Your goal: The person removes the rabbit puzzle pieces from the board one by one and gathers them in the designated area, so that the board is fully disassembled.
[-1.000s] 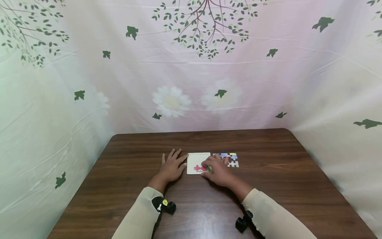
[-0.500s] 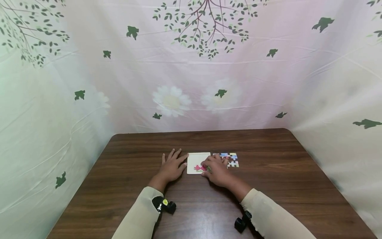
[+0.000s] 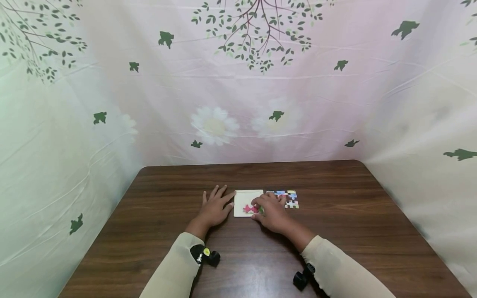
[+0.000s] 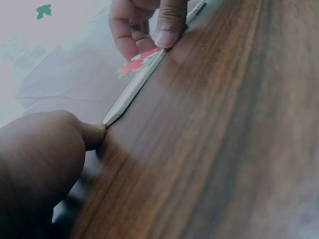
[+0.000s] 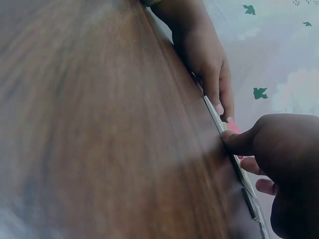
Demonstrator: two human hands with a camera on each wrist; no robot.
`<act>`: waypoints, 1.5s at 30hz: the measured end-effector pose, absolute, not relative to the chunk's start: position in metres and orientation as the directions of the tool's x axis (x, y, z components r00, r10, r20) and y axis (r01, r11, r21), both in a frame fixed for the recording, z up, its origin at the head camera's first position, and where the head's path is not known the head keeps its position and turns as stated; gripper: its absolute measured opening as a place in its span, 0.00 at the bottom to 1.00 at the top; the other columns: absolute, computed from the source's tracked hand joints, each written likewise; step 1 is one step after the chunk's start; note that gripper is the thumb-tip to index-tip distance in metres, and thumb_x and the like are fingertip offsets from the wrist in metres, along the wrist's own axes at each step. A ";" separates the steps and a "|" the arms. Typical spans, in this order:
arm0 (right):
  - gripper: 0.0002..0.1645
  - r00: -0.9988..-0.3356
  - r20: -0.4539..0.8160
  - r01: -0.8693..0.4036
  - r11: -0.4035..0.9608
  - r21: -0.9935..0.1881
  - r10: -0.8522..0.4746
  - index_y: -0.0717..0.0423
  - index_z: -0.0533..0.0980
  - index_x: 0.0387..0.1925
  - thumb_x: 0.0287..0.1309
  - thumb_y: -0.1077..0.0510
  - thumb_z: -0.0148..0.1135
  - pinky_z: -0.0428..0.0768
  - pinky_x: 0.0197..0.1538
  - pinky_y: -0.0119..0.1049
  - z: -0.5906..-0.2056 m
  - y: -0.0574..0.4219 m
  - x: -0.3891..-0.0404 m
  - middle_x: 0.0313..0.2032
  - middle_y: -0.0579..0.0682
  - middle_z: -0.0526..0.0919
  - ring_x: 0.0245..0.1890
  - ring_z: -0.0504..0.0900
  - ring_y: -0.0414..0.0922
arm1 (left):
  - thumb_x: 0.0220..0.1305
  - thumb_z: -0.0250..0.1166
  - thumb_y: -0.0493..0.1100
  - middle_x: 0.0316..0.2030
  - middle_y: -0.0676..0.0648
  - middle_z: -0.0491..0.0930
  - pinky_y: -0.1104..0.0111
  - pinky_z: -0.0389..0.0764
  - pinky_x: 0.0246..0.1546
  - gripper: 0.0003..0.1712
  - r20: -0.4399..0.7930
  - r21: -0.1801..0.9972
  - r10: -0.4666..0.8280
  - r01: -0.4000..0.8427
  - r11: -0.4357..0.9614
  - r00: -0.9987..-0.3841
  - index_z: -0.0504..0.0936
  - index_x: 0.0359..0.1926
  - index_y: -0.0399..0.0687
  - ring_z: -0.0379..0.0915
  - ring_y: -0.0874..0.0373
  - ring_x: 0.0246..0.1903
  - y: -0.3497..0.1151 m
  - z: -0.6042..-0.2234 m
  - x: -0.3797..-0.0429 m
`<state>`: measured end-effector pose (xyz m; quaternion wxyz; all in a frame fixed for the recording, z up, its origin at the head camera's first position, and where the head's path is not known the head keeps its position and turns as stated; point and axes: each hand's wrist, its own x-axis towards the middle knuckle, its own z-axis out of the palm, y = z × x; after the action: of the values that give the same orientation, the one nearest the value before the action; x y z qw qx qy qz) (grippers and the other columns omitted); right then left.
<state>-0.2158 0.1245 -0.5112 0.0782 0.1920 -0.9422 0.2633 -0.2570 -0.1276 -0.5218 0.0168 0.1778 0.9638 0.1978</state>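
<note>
A white puzzle tray (image 3: 244, 198) lies on the brown table, with pink puzzle pieces (image 3: 247, 208) along its near side. My left hand (image 3: 213, 210) rests flat at the tray's left edge, fingers spread; its thumb touches the tray's corner in the left wrist view. Over the tray's near right part, my right hand (image 3: 273, 213) pinches a green puzzle piece (image 3: 261, 210) between thumb and fingers, low against the tray. That hand hides much of this piece and the tray's right side. In the left wrist view its thumb (image 4: 167, 37) sits at the tray's near edge.
Several joined or close-lying puzzle pieces (image 3: 292, 199), blue, yellow and pink, lie right of the tray, partly under my right hand. The wooden table (image 3: 167, 186) reaches back to a printed cloth (image 3: 238, 149) with flowers and green birds.
My right hand's fingers have shifted very slightly over the green puzzle piece, which shows a little less than before. The left hand and the tray have stayed in place.
</note>
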 end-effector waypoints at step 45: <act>0.11 -0.899 0.324 -0.431 0.716 -0.549 -0.293 0.50 0.88 0.51 0.69 0.57 0.74 0.54 0.62 0.61 -0.515 0.135 -0.216 0.41 0.43 0.89 0.56 0.80 0.50 | 0.86 0.53 0.60 0.87 0.44 0.57 0.25 0.38 0.82 0.30 0.043 0.383 0.359 0.347 0.856 -0.932 0.68 0.83 0.70 0.44 0.38 0.88 -0.127 -0.521 -0.256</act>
<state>-0.2156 0.1349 -0.5149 0.1076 0.1967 -0.9201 0.3212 -0.2557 -0.1271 -0.5208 0.0152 0.1834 0.9631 0.1962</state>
